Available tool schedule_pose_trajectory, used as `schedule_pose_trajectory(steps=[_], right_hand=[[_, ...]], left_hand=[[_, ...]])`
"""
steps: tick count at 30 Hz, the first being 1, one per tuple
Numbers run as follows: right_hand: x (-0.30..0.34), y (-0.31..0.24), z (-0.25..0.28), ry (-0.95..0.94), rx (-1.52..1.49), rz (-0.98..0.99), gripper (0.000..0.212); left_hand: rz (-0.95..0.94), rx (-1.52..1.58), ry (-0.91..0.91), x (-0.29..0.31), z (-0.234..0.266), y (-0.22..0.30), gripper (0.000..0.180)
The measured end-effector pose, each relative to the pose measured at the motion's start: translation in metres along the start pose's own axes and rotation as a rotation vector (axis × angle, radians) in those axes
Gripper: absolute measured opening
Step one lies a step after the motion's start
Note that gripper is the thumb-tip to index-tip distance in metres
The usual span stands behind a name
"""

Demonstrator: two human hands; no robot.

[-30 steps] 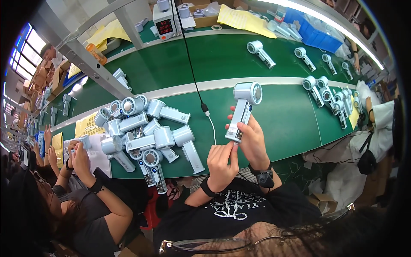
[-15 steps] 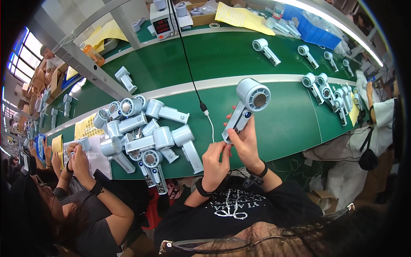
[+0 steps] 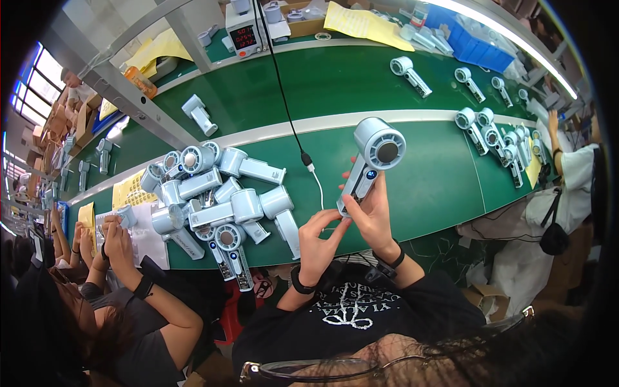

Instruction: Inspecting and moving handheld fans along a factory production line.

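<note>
A light blue handheld fan (image 3: 382, 143) stands tilted in my right hand (image 3: 373, 216), its round head up and its small display lit. The right fingers wrap around its handle, where bare inner parts show. At the handle's bottom end, my left hand (image 3: 316, 248) pinches the end of a white cable (image 3: 318, 184); the plug itself is hidden by the fingers. That cable hangs from a black connector (image 3: 306, 158) on a black cord. Left of my hands lies a heap of similar fans (image 3: 245, 206), some with handles uncovered.
Behind the green worktop (image 3: 425, 187) runs a green belt (image 3: 309, 90) carrying spaced-out fans. A power supply (image 3: 244, 37) with red digits stands beyond it. More fans (image 3: 490, 138) cluster at the right. A co-worker's hands (image 3: 117, 245) work at the left, beside the heap.
Fans on the belt have shifted right. The power supply's lower digits have changed. My left hand has moved slightly left, its fingers still at the handle's bottom; the held fan has barely moved.
</note>
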State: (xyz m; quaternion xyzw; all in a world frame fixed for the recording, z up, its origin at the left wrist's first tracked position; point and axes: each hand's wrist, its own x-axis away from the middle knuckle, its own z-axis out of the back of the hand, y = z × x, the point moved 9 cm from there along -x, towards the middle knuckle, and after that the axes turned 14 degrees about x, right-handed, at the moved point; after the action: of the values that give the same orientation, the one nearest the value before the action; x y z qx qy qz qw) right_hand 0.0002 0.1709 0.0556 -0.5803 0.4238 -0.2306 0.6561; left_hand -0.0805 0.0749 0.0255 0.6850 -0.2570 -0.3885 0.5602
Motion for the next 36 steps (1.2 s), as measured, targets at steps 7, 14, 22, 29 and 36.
schedule_pose_trajectory(steps=[7,14,22,29,36], right_hand=[[0.001,-0.001,-0.002,0.004,0.016,0.019,0.069],[-0.001,-0.011,-0.001,0.077,0.049,0.067,0.066],[-0.004,-0.018,0.0,0.156,-0.039,0.048,0.06],[-0.011,-0.019,-0.002,0.054,-0.048,0.001,0.055],[-0.104,-0.033,0.069,0.353,0.121,0.207,0.058]], left_hand=[[0.048,0.04,0.005,0.002,0.002,-0.009,0.014],[-0.078,-0.059,0.024,0.004,0.001,0.002,0.016],[-0.261,-0.173,0.026,0.005,-0.002,0.03,0.015],[-0.303,-0.229,0.006,0.005,0.001,0.037,0.014],[-0.213,-0.204,0.051,0.011,0.024,0.017,0.013]])
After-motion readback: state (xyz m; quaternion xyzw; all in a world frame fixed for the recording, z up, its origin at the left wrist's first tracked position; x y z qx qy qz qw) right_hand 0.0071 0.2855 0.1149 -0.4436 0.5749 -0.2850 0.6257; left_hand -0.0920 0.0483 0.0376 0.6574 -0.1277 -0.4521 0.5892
